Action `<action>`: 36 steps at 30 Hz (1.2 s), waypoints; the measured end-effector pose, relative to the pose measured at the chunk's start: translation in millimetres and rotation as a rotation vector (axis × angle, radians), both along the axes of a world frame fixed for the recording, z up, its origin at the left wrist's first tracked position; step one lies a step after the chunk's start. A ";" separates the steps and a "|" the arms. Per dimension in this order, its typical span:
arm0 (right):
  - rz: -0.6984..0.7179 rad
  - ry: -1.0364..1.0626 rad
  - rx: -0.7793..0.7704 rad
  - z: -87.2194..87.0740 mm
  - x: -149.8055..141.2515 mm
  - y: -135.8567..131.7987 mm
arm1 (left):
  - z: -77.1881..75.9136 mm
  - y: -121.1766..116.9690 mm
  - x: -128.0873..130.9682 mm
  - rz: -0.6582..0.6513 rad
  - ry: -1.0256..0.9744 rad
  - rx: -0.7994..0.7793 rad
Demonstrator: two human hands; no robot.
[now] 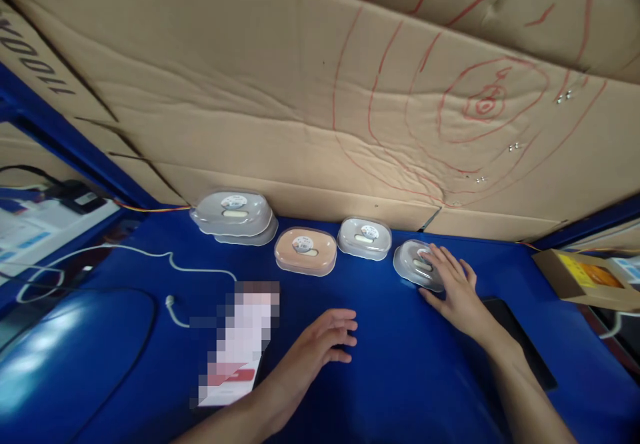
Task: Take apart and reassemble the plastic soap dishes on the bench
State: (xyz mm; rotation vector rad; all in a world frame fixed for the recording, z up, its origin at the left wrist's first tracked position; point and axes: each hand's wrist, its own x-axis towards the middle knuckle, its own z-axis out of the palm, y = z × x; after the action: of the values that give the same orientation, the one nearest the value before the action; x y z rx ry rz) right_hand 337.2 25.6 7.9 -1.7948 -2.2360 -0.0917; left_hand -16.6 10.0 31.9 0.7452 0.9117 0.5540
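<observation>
A right hand [453,291] hides the right end of a grey, rounded-oblong plastic box with a clear lid [413,257], far right on a blue table [385,371]; whether its fingers grip, I cannot tell. The box's long axis slants nearer rightward. The left hand [327,337] hovers, fingers loosely parted.

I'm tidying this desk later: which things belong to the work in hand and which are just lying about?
Probably in the work:
right hand, at the rightmost grey container
neighbouring grey container
peach container
stacked grey containers

Probably just lying about:
lit-screen device
white cable
black slab
cardboard box
</observation>
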 end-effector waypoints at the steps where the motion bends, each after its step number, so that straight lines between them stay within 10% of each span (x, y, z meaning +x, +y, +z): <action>1: 0.027 0.001 -0.007 2.9 -7.6 3.1 | 0.4 -0.1 0.2 0.010 -0.006 -0.002; 13: 0.193 -0.121 0.040 22.0 -101.7 79.7 | -0.8 2.6 -1.1 0.099 -0.061 0.007; 25: 0.236 0.190 -0.186 23.0 -106.7 -26.7 | -6.4 -3.1 2.2 0.244 -0.126 -0.104; 36: 0.139 0.612 -0.125 28.0 -101.1 -32.5 | -1.3 -1.7 -0.1 0.323 -0.243 -0.237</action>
State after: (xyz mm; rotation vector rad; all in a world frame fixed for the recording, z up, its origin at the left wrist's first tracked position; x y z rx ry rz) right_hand 236.2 -6.9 35.9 -1.4512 -1.9300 0.5583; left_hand -16.7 8.2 30.5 0.3085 0.8558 0.7870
